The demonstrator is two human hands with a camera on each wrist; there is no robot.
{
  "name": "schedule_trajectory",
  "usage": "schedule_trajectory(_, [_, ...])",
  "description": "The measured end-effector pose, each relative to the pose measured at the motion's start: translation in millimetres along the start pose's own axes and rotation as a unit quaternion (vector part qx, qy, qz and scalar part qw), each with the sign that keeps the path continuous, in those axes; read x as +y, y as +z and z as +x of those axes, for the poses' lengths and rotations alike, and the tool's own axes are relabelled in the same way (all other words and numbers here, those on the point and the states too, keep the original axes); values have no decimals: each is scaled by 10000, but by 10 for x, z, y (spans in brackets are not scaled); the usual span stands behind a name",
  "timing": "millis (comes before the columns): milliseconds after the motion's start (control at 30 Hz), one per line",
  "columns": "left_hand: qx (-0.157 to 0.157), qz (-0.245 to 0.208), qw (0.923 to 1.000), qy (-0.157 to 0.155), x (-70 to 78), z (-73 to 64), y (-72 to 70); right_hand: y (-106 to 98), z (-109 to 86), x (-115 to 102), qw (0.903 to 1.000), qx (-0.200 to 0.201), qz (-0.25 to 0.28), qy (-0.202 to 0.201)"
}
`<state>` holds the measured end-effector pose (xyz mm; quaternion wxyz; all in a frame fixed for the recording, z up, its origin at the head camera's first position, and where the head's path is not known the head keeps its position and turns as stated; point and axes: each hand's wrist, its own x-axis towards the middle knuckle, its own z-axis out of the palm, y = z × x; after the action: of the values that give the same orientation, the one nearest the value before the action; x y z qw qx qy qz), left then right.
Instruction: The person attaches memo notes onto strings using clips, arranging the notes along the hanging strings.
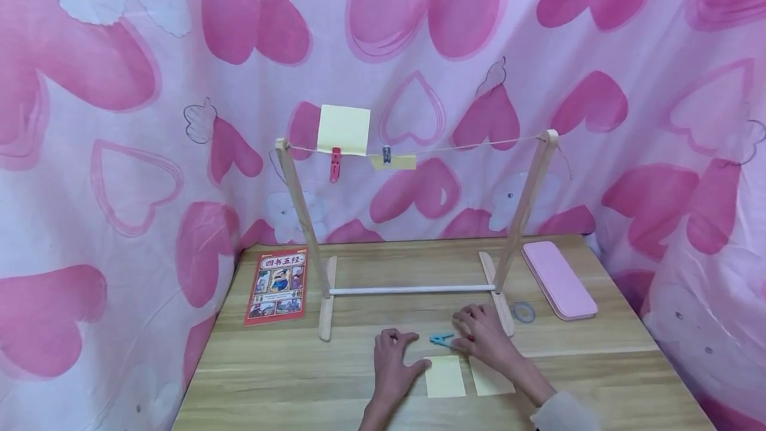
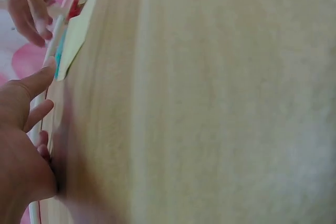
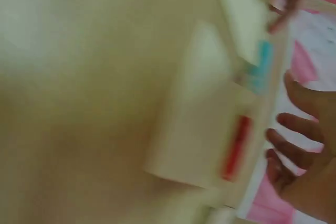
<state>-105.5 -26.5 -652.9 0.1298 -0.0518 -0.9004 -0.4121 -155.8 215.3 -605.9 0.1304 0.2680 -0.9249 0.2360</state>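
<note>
My left hand (image 1: 391, 366) is low over the table, its thumb at the left edge of a pale yellow sticky note (image 1: 445, 381) and its fingers loosely bent around nothing. The right hand (image 1: 487, 338) hovers beside a blue clothespin (image 1: 441, 339), which lies just beyond that note. A second sticky note (image 1: 492, 381) lies partly under the right forearm. In the right wrist view, a red clothespin (image 3: 237, 148) lies by this note, apart from the right hand (image 3: 310, 150), whose fingers are spread and hold nothing. From the head view the right hand hides most of it.
Behind stands a wooden frame (image 1: 299, 211) with a string (image 1: 467, 147). A red clothespin (image 1: 335, 165) and a grey clip (image 1: 386, 155) hold notes on it. A comic book (image 1: 277, 285) lies left; a pink case (image 1: 559, 279) and a grey tape ring (image 1: 524, 312) lie right.
</note>
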Motion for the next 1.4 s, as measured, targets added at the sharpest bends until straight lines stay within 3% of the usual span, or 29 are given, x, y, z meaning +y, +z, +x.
schedule_trajectory(133, [-88, 482, 9987, 114, 37, -50, 29, 231, -155, 54, 9993, 308, -204, -86])
schedule_trajectory(200, [-155, 585, 9981, 92, 47, -61, 32, 256, -187, 21, 9993, 274, -244, 33])
schedule_trajectory(400, [-239, 533, 9982, 102, 73, -56, 26, 271, -232, -16, 9997, 175, -104, 95])
schedule_trajectory(533, [-430, 338, 9985, -25, 89, -47, 13, 258, -247, -8, 9988, 400, 111, 253])
schedule_trajectory(600, [-513, 212, 9984, -88, 99, -45, 1, 237, -251, -3, 9963, 521, 492, 479])
schedule_trajectory(700, [-552, 19, 9984, -81, 102, -49, -12, 165, -239, -3, 9792, 540, 1609, 1114])
schedule_trajectory(800, [-427, -212, 9989, 19, 82, -54, -7, 44, -206, -7, 9415, 468, 2815, 1792])
schedule_trajectory(867, [-366, -544, 9978, 4, 64, -44, -6, -53, -178, -8, 9201, 447, 3295, 2069])
schedule_trajectory(967, [-335, -1409, 9892, -208, 15, 0, 2, -223, -110, -29, 9067, 506, 3595, 2148])
schedule_trajectory(1067, [-375, -2428, 9680, -513, -91, 77, 58, -451, 30, -67, 9079, 620, 3693, 1885])
schedule_trajectory(1167, [-236, -2917, 9538, -676, -93, 188, 74, -779, 261, -153, 9140, 711, 3685, 1541])
schedule_trajectory(1267, [-72, -3095, 9456, -996, 166, 358, -91, -1181, 543, -279, 9272, 807, 3513, 1023])
schedule_trajectory(1400, [162, -3456, 9290, -1316, 636, 725, -391, -1756, 938, -513, 9537, 1062, 2812, 38])
